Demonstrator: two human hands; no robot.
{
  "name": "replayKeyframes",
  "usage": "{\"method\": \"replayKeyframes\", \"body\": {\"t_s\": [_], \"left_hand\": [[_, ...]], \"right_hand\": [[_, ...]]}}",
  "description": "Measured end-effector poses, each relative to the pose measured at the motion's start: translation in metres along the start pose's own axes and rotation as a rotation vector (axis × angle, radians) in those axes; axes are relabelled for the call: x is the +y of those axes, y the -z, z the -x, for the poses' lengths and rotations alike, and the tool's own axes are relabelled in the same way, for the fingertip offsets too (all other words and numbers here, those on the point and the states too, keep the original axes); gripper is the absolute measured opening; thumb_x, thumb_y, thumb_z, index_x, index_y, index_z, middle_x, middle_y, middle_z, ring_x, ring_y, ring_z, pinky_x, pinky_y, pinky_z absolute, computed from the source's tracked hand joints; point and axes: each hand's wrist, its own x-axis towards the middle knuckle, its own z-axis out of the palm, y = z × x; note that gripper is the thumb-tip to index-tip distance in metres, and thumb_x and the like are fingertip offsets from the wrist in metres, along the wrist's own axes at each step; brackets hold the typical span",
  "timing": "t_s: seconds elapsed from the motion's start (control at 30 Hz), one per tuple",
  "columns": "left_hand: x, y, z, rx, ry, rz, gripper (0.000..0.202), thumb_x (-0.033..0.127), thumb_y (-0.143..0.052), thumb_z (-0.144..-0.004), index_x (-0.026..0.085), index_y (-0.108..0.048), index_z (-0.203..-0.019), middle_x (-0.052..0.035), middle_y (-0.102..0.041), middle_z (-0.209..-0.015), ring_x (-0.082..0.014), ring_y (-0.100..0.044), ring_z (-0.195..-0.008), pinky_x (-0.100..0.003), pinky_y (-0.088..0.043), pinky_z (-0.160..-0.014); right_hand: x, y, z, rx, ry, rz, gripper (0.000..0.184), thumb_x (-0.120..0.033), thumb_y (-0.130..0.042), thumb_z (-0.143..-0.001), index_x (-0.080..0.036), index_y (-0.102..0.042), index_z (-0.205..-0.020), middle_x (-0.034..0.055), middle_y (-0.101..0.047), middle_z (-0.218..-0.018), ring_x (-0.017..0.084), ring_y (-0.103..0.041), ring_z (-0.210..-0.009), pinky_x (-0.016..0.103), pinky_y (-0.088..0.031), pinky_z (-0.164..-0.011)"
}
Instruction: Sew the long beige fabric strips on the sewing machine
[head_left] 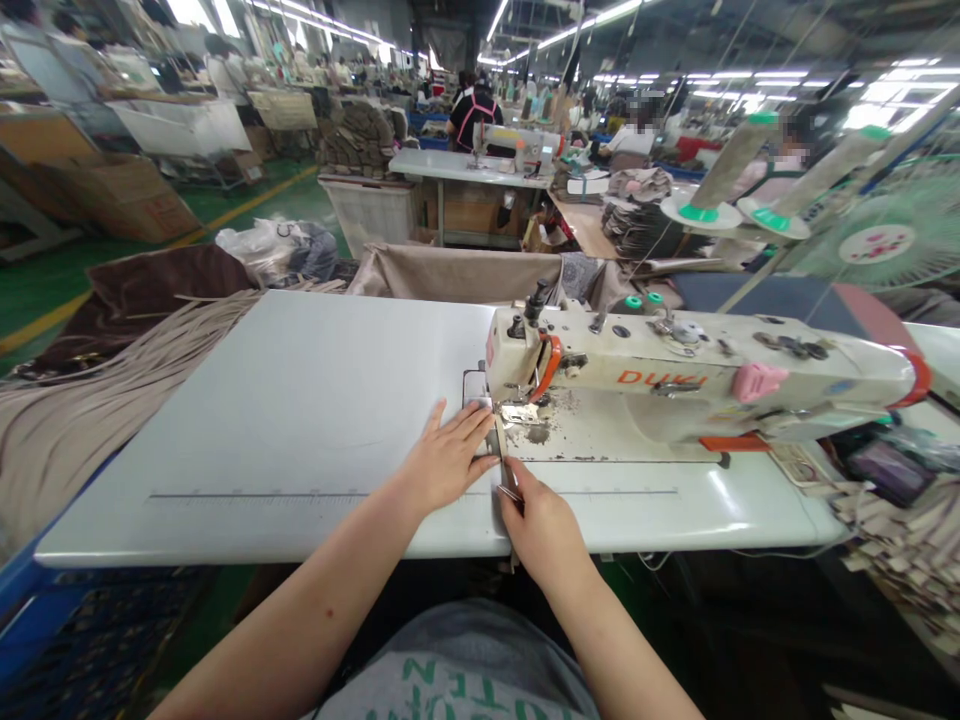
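A cream sewing machine (697,375) stands on a white table (300,420). My left hand (446,460) lies flat with fingers stretched out, pressing a narrow strip of material (499,450) just left of the presser foot (517,412). My right hand (540,530) is closed in a pinch at the table's front edge. It grips the near end of the same strip, along with a small metal tool (510,492) that pokes out by the thumb. The strip runs from my right hand up under the needle.
Beige strips (90,400) drape over the table's left side, next to brown fabric (150,290). Thread cones (720,170) and a fan (885,240) rise at the right. Cut pieces (907,540) pile at the far right. Other people work at machines behind.
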Motion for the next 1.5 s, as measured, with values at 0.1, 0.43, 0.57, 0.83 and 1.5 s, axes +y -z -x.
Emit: {"method": "replayKeyframes", "body": {"t_s": [0.1, 0.43, 0.57, 0.83, 1.5], "left_hand": [[0.0, 0.0, 0.0, 0.001, 0.005, 0.01, 0.061, 0.053, -0.034, -0.105, 0.021, -0.034, -0.157, -0.01, -0.045, -0.158, -0.0255, -0.034, -0.152, -0.059, -0.004, -0.128], [0.0, -0.004, -0.001, -0.001, 0.025, 0.003, 0.063, 0.056, -0.036, -0.104, 0.022, -0.035, -0.157, -0.0088, -0.043, -0.159, -0.0272, -0.032, -0.153, -0.06, -0.004, -0.128], [0.0, -0.004, -0.001, -0.01, 0.025, 0.008, 0.064, 0.057, -0.036, -0.104, 0.022, -0.033, -0.157, -0.0093, -0.044, -0.159, -0.0264, -0.033, -0.152, -0.061, -0.003, -0.127], [0.001, -0.002, -0.002, -0.024, 0.027, -0.017, 0.064, 0.057, -0.034, -0.104, 0.023, -0.032, -0.158, -0.0093, -0.044, -0.159, -0.0262, -0.035, -0.151, -0.06, -0.006, -0.128], [0.002, 0.002, 0.004, -0.009, -0.098, -0.007, 0.044, 0.026, -0.035, -0.106, 0.019, -0.049, -0.147, -0.0087, -0.052, -0.154, -0.0238, -0.032, -0.153, -0.056, -0.011, -0.128]], "right_hand": [[-0.003, 0.001, 0.0, -0.01, -0.005, 0.02, 0.049, -0.022, -0.055, -0.098, -0.015, -0.053, -0.146, 0.0165, -0.08, -0.111, 0.032, -0.078, -0.096, 0.037, -0.056, -0.081], [-0.007, -0.001, 0.001, 0.013, -0.007, 0.062, 0.048, -0.023, -0.053, -0.099, -0.016, -0.053, -0.146, 0.0153, -0.08, -0.11, 0.03, -0.078, -0.095, 0.035, -0.056, -0.08], [-0.007, -0.001, -0.001, 0.012, -0.019, 0.071, 0.047, -0.023, -0.053, -0.099, -0.016, -0.053, -0.146, 0.0152, -0.08, -0.109, 0.029, -0.078, -0.094, 0.034, -0.056, -0.079], [-0.003, -0.003, 0.005, 0.032, 0.021, 0.193, 0.047, -0.027, -0.052, -0.101, -0.021, -0.051, -0.147, 0.0109, -0.082, -0.099, 0.028, -0.079, -0.084, 0.032, -0.055, -0.069], [-0.008, 0.003, 0.013, 0.012, 0.039, 0.207, 0.055, -0.015, -0.053, -0.093, -0.02, -0.05, -0.148, 0.0102, -0.081, -0.102, 0.027, -0.078, -0.084, 0.032, -0.055, -0.071]]}}
